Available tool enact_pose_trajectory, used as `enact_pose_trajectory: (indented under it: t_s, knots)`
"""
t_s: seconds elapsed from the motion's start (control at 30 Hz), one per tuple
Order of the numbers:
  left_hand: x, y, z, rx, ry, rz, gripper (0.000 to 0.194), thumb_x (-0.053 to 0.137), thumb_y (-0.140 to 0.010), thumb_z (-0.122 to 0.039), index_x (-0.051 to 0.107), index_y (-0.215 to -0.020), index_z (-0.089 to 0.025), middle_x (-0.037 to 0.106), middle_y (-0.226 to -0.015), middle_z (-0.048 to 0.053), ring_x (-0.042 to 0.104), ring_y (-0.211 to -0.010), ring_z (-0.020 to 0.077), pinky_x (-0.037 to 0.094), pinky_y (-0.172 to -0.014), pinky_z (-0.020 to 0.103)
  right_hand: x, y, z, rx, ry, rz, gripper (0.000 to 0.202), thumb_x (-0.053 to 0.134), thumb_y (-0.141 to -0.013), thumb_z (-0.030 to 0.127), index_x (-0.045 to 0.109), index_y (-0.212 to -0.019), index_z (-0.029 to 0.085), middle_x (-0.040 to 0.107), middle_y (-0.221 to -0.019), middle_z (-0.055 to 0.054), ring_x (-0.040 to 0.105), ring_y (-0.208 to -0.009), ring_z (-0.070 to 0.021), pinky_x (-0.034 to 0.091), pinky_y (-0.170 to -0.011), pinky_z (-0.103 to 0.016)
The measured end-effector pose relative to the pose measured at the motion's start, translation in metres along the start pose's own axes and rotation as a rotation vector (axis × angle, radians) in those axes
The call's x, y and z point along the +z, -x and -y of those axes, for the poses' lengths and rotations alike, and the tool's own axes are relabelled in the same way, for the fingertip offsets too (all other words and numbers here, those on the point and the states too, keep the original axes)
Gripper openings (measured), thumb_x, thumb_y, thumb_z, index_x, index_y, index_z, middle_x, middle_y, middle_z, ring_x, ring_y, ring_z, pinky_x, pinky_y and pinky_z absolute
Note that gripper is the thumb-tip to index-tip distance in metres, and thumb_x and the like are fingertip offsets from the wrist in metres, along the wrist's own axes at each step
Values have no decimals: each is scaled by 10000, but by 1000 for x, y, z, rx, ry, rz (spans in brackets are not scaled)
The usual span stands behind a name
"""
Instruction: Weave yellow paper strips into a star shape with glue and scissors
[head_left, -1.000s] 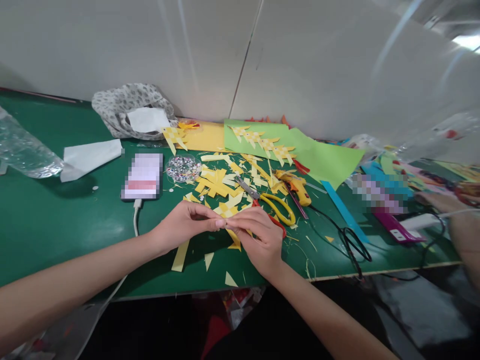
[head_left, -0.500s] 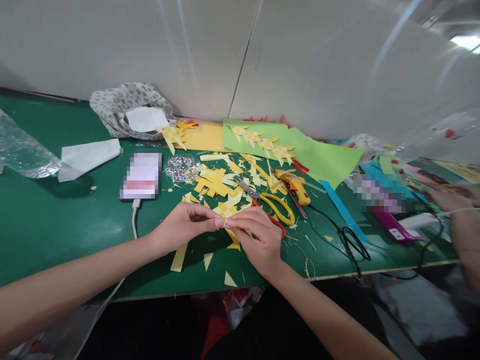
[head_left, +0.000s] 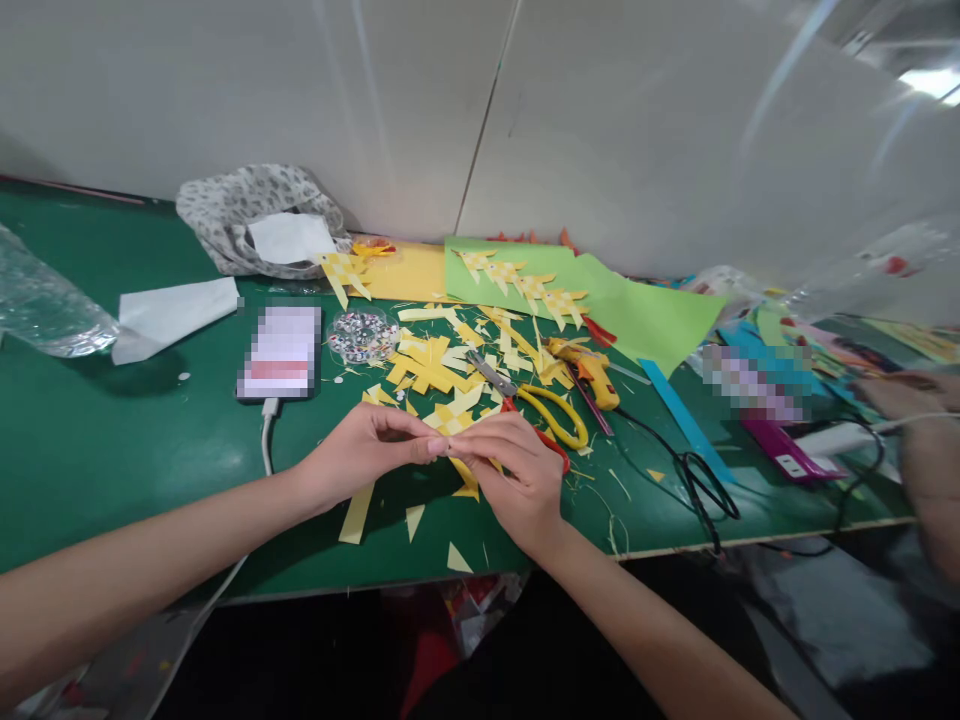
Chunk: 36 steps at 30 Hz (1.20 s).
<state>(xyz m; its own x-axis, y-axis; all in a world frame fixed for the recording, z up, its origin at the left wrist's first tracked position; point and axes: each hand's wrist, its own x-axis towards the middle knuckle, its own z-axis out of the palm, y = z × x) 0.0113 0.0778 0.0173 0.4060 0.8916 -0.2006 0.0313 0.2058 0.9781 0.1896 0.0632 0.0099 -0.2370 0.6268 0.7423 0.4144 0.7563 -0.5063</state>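
Observation:
My left hand point(head_left: 375, 445) and my right hand point(head_left: 517, 465) meet fingertip to fingertip, both closed in a pinch. Between them is a tiny pale piece with a dark spot, which looks like a googly eye point(head_left: 448, 449); the fingers mostly cover it. Under the hands lies a woven yellow paper shape point(head_left: 454, 418), partly hidden. Just beyond, a clear round case point(head_left: 365, 337) holds many small black-and-white googly eyes. Scissors point(head_left: 555, 415) with yellow and red handles lie right beside my right hand.
Yellow paper scraps point(head_left: 427, 365) cover the middle of the green table point(head_left: 75, 450). A glue gun point(head_left: 589, 370) trails a black cord. A phone point(head_left: 281, 350) is plugged in at left. Woven fish point(head_left: 517, 280) lie on green paper. Another person's hand point(head_left: 896, 393) is at far right.
Both hands stay pinched together in nearly the same place. A dark spot now shows on the tiny piece between the fingertips, which looked plain white before.

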Motion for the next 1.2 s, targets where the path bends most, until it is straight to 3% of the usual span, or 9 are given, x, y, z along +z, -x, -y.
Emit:
enact_pose_trajectory:
  t_s: [0.57, 0.9, 1.2]
  knots:
    - [1, 0, 3, 72, -121, -21, 198, 629, -732, -336, 695, -745, -149, 691, -734, 13, 589, -679, 114, 456, -668, 210, 2, 0, -2, 39, 13, 8, 176, 634, -722, 60, 690, -788, 213, 692, -730, -26, 609, -697, -147, 505, -650, -320]
    - [0, -1, 0, -13, -10, 3, 166, 689, -681, -324, 714, -738, -170, 680, -698, 10, 565, -667, 105, 443, -668, 212, 0, 0, -2, 18, -6, 8, 214, 630, -721, 53, 688, -822, 233, 701, -749, -12, 621, -703, -148, 502, -650, -319]
    - [-1, -2, 1, 8, -80, -9, 204, 677, -687, -360, 719, -752, -171, 686, -687, 23, 588, -674, 135, 453, -666, 241, 1, 1, -3, 29, 18, 20, 190, 611, -745, 81, 690, -811, 242, 698, -739, -14, 621, -694, -151, 510, -639, -326]
